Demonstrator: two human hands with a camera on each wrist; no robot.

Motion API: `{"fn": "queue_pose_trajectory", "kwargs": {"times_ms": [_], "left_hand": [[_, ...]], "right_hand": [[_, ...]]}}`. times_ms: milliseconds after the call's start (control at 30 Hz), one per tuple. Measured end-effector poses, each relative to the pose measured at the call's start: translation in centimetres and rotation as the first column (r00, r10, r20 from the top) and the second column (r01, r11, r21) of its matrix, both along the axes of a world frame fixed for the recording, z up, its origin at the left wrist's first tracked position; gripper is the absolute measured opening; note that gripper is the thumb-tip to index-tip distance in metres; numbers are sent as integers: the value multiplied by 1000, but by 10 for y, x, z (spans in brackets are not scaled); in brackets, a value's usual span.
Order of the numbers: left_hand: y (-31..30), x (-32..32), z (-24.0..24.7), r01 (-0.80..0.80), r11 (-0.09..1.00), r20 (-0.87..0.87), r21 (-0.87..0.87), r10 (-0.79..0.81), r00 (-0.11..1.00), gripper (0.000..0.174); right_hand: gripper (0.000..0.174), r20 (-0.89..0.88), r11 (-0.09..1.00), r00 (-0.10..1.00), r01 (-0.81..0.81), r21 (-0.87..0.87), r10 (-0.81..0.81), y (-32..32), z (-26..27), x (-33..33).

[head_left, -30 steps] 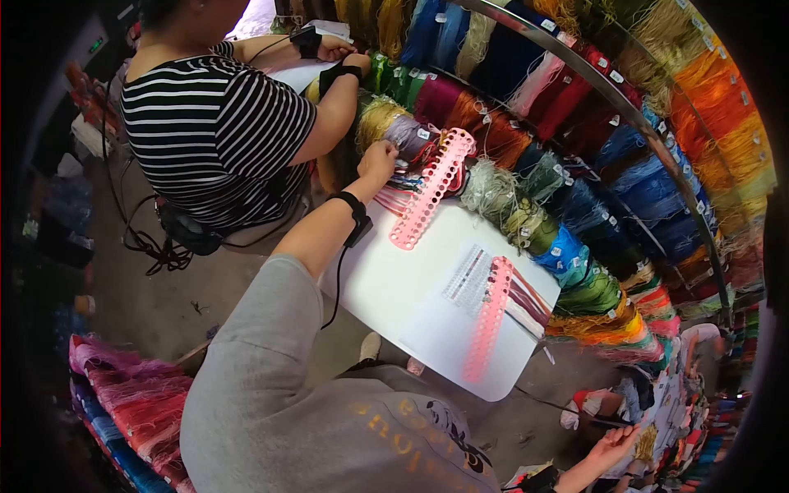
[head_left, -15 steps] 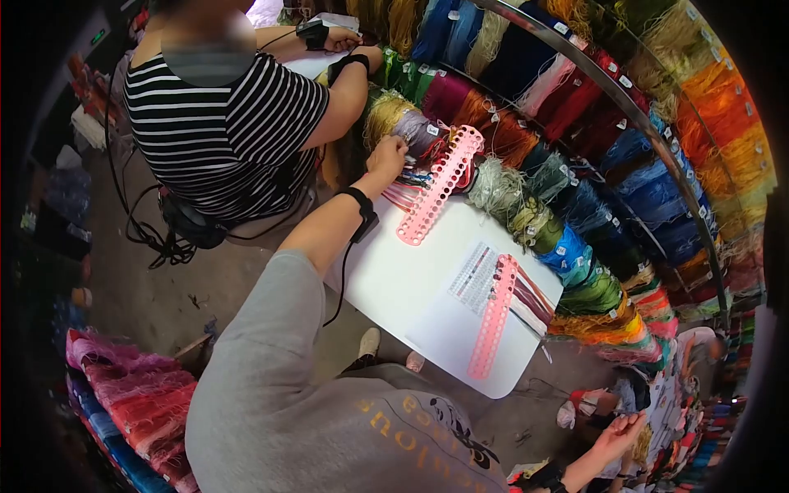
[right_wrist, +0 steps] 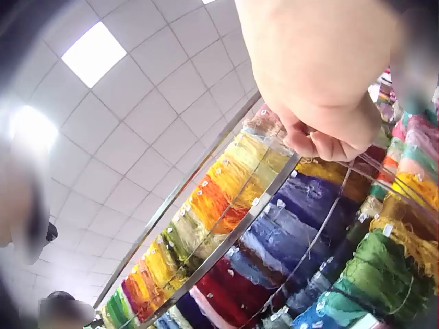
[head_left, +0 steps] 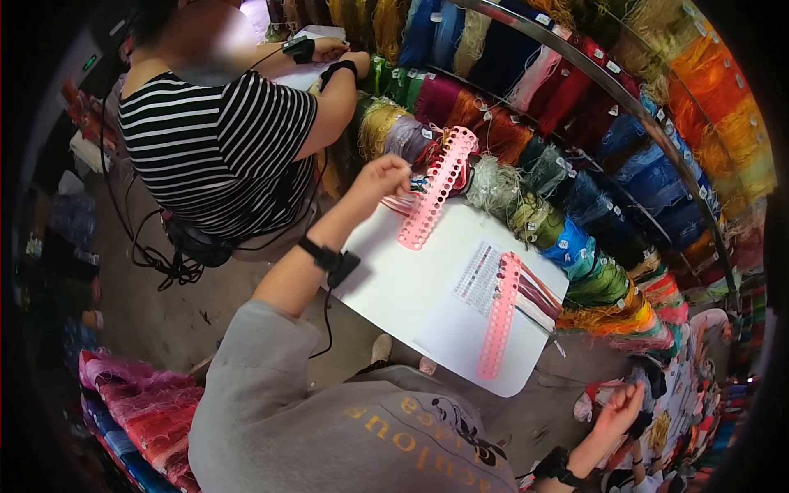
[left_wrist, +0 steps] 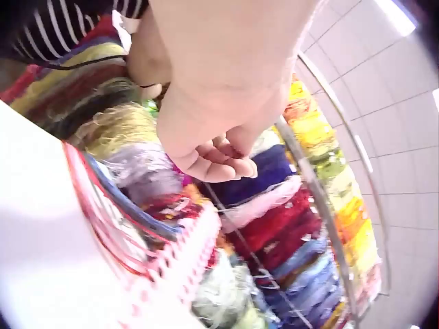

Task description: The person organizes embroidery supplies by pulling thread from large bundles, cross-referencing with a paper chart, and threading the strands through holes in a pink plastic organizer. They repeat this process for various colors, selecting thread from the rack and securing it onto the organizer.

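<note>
My left hand (head_left: 382, 177) hovers over the near end of a skein row, left of a pink perforated thread card (head_left: 438, 189). Its fingers curl in with the tips together; no thread shows between them in the left wrist view. Coloured threads (left_wrist: 103, 212) hang from the card's holes. My right hand (head_left: 618, 409) is held out at the lower right, beyond the white table (head_left: 374, 283). Thin strands (right_wrist: 405, 186) run from its curled fingertips in the right wrist view. A second pink card (head_left: 499, 324) with dark red and white threads lies on a printed sheet (head_left: 470, 283).
Racks of labelled thread skeins (head_left: 567, 238) line the table's far side, under a curved metal rail (head_left: 608, 82). A person in a striped top (head_left: 222, 140) sits close on the left. Black cables (head_left: 177, 255) trail on the floor. Red skeins (head_left: 152, 419) stand lower left.
My left hand has drawn back from the skeins towards me, beside the first pink card. My right hand has risen slightly. Both cards keep their places on the table.
</note>
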State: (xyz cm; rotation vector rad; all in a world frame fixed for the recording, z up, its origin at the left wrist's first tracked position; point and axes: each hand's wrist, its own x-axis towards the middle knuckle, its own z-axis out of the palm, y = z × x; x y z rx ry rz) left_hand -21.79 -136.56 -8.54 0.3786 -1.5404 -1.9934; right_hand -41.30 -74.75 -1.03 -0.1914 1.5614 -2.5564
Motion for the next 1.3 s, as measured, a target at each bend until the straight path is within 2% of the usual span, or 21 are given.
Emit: {"fn": "queue_pose_trajectory", "kwargs": {"times_ms": [33, 100, 167, 267, 300, 367, 500, 567, 633, 700, 733, 800, 900, 933, 1000, 1033, 1067, 1133, 1200, 1233, 1300], "left_hand": [[22, 4, 14, 69, 989, -6, -129, -71, 997, 8], [84, 8, 36, 146, 965, 97, -219, -127, 987, 7], [148, 14, 51, 13, 705, -14, -709, -32, 999, 18], [217, 26, 67, 27, 461, -21, -887, -98, 995, 14], [231, 29, 69, 71, 407, 18, -911, -134, 991, 11], [250, 35, 67, 74, 430, -1, -900, -171, 985, 9], [247, 44, 58, 127, 383, 72, -915, -153, 986, 12], [233, 49, 70, 139, 585, 106, -799, -91, 990, 33], [226, 47, 96, 184, 777, 44, -602, -198, 979, 54], [246, 37, 110, 413, 813, -28, -411, -464, 886, 59], [255, 31, 116, 495, 799, -61, -341, -544, 837, 61], [267, 19, 126, 976, 214, 161, 26, -965, 207, 42], [263, 16, 81, 969, 247, 100, -34, -963, 249, 24], [255, 19, 70, 929, 368, 97, 34, -927, 363, 21], [228, 26, 50, 835, 528, 166, 152, -847, 505, 22], [217, 29, 39, 795, 572, 233, 201, -816, 529, 22], [211, 31, 27, 793, 572, 236, 208, -816, 527, 22], [204, 34, 2, 698, 712, 300, 74, -683, 665, 22], [192, 34, -18, 663, 747, 381, -52, -599, 705, 23], [189, 32, -22, 623, 761, 441, -183, -503, 744, 24], [189, 25, -15, 537, 826, 446, -170, -422, 789, 27]], "right_hand": [[14, 90, 992, 989, 114, 57, -119, -37, 7, 11], [13, 146, 978, 989, -32, 204, 1, -86, 0, 23], [15, 283, 910, 922, -337, 241, 266, -145, 0, 48], [20, 568, 738, 665, -660, 143, 485, -218, 5, 85], [20, 567, 740, 666, -658, 140, 485, -231, 7, 89], [20, 605, 574, 449, -818, -17, 658, -247, 11, 91], [18, 557, 545, 408, -832, -99, 724, -228, 28, 82], [17, 228, 591, 701, -700, 400, 676, -204, 52, 84], [16, 178, 527, 726, -623, 578, 664, -187, 85, 93], [17, -92, 247, 335, -456, 855, 938, -187, 118, 115], [17, -80, 248, 355, -459, 853, 932, -182, 129, 120], [18, -318, 372, 199, -387, 844, 927, -173, 148, 124], [30, -515, 559, 523, 87, 825, 679, -131, 168, 108], [33, -554, 553, 621, 221, 803, 555, -113, 169, 98], [22, -569, 800, 740, 69, 596, 360, -62, 155, 63], [22, -564, 799, 743, 65, 597, 361, -30, 146, 47], [18, -423, 997, 906, 18, 79, 17, 6, 138, 34], [16, -74, 881, 977, 144, -451, -198, 44, 127, 15], [16, -106, 646, 977, -204, -736, 187, 68, 117, 2], [16, -99, 647, 979, -194, -738, 181, 113, 107, -13], [19, -283, 978, 958, -9, -208, -51, 214, 87, -44]]}}
